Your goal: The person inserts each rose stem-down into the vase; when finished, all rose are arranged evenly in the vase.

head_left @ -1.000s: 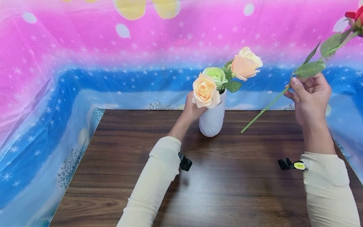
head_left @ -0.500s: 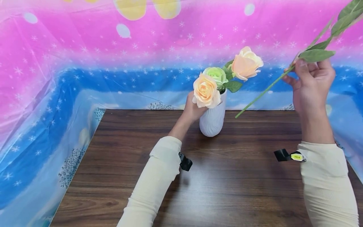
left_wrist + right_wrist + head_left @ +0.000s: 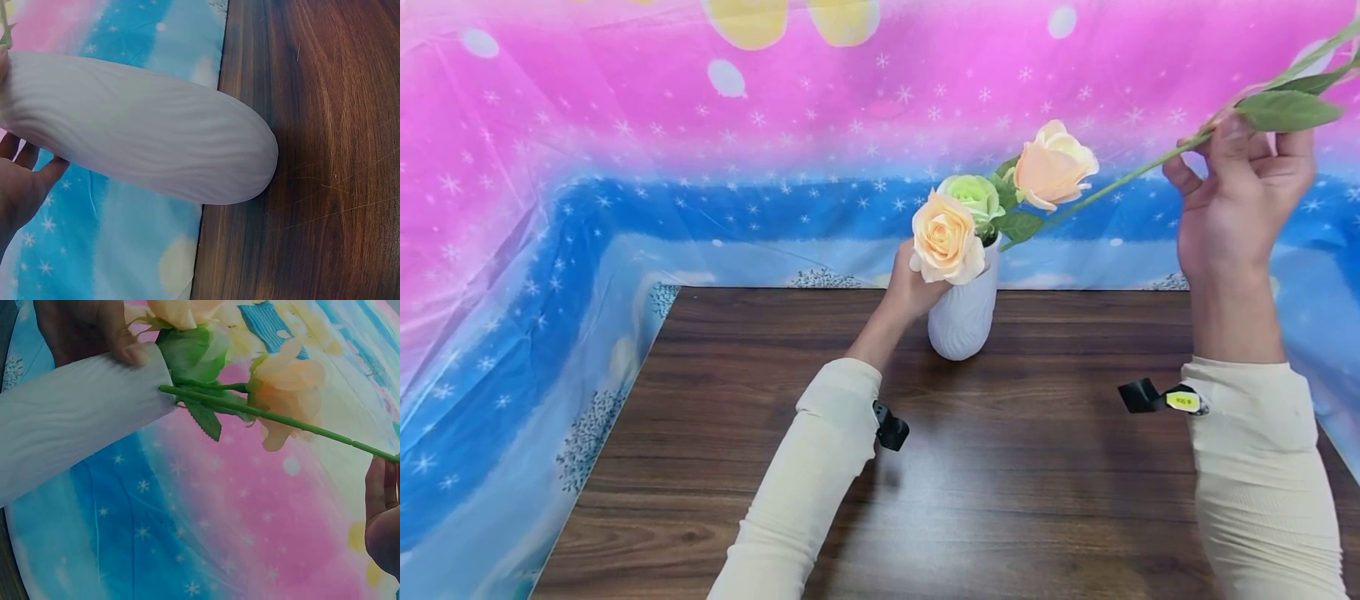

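A white ribbed vase (image 3: 962,325) stands on the table. My left hand (image 3: 913,287) grips it near the rim, its fingers partly behind the front peach rose (image 3: 946,237). A light green rose (image 3: 976,197) and a second peach rose (image 3: 1054,167), leaning right, also sit in the vase. Up at the right, my right hand (image 3: 1243,196) pinches a long-stemmed flower by its green stem (image 3: 1138,172), just below the leaves; its bloom is out of frame. In the right wrist view, the tip of this slanting stem (image 3: 300,427) overlaps the vase's mouth; whether it touches I cannot tell.
The dark wood table (image 3: 1000,500) reaches back to a pink and blue snowflake-printed cloth (image 3: 805,133), which hangs behind and along the sides. Small black wrist cameras sit at the left sleeve (image 3: 820,433) and right sleeve (image 3: 1255,442).
My right hand has risen with the flower, whose lower stem end has moved up and left to the vase's mouth. The red bloom has gone out of frame. My left hand and the vase stay put.
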Motion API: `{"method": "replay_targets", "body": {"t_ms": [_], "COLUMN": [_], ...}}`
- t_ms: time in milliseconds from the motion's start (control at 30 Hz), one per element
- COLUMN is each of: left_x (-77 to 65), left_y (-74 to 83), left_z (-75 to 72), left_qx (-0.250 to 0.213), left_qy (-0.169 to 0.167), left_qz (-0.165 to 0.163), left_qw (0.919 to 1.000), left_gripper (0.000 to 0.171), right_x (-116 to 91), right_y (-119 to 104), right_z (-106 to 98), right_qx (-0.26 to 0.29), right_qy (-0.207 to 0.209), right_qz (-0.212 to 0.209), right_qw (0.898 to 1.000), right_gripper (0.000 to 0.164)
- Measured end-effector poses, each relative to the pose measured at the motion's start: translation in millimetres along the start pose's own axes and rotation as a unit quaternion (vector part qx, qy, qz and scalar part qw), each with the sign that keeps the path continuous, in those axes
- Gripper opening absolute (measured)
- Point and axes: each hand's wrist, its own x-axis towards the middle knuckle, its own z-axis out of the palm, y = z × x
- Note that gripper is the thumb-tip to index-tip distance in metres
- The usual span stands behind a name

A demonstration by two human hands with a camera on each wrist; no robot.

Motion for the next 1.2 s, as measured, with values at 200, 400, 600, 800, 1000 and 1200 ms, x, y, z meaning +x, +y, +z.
{"method": "replay_targets", "body": {"t_ms": [200, 400, 600, 800, 1000, 1200], "left_x": [0.3, 1.4, 0.3, -0.4, -0.1, -0.4], "left_y": [-1.3, -2.1, -2.9, -2.0, -1.0, 0.4], "left_z": [-0.1, -0.9, -1.1, -0.7, -0.4, -0.6], "left_qx": [0.002, -0.001, -0.004, 0.012, 0.017, -0.001], "left_qy": [-0.001, 0.001, 0.0, -0.001, -0.005, 0.0], "left_qz": [0.0, -0.001, -0.003, -0.002, 0.002, 0.009], "left_qw": [1.0, 1.0, 1.0, 0.9999, 0.9998, 1.0], "left_gripper": [0.038, 0.036, 0.036, 0.038, 0.033, 0.038], "right_x": [1.6, 2.3, -2.1, -5.2, -9.0, -12.6], "right_y": [-2.5, -3.4, 0.3, 6.3, 11.7, 24.2], "right_z": [6.8, 10.5, 12.6, 16.6, 18.8, 18.8], "right_qx": [0.006, 0.003, -0.003, 0.021, 0.009, -0.008], "right_qy": [0.003, -0.009, -0.025, -0.042, -0.068, -0.094], "right_qz": [-0.016, -0.022, -0.009, 0.012, 0.017, 0.033], "right_qw": [1.0, 1.0, 1.0, 0.999, 0.998, 0.995], "right_gripper": [0.02, 0.017, 0.015, 0.013, 0.015, 0.015]}}
